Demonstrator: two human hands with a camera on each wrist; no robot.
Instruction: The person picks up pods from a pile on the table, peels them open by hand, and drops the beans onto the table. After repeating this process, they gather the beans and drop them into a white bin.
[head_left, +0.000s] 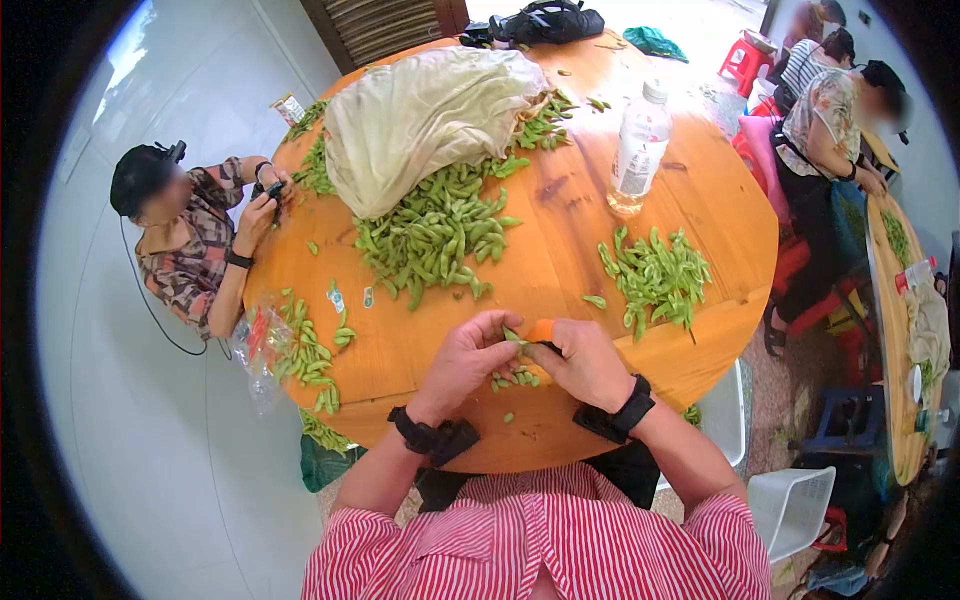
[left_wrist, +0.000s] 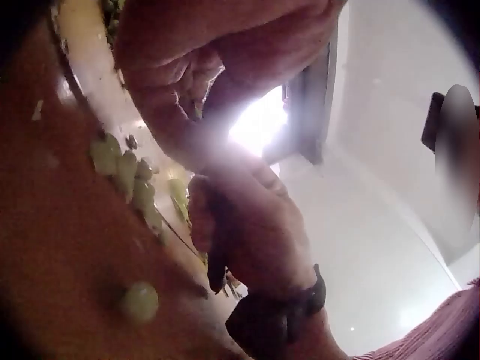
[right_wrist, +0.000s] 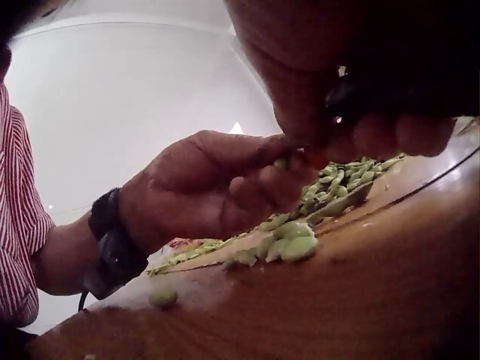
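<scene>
At the near edge of the round wooden table (head_left: 560, 230) my two hands meet. My left hand (head_left: 500, 342) pinches a green bean pod (head_left: 514, 337) by its end. My right hand (head_left: 552, 348) grips a small orange-handled cutting tool (head_left: 540, 329) right against the pod. In the right wrist view the left hand (right_wrist: 279, 159) holds the pod (right_wrist: 282, 162) up to the dark tool (right_wrist: 352, 101). A small heap of cut pods (head_left: 515, 378) lies under the hands and also shows as cut pods (right_wrist: 281, 247). The left wrist view is blurred; pods (left_wrist: 127, 169) lie on the wood.
A big heap of pods (head_left: 440, 225) spills from a pale sack (head_left: 420, 110) mid-table. A water bottle (head_left: 640, 145) stands right of it, above another pod pile (head_left: 655, 275). Pods and a plastic bag (head_left: 260, 340) lie left. A person (head_left: 190, 230) sits left; a white basket (head_left: 790, 505) stands low right.
</scene>
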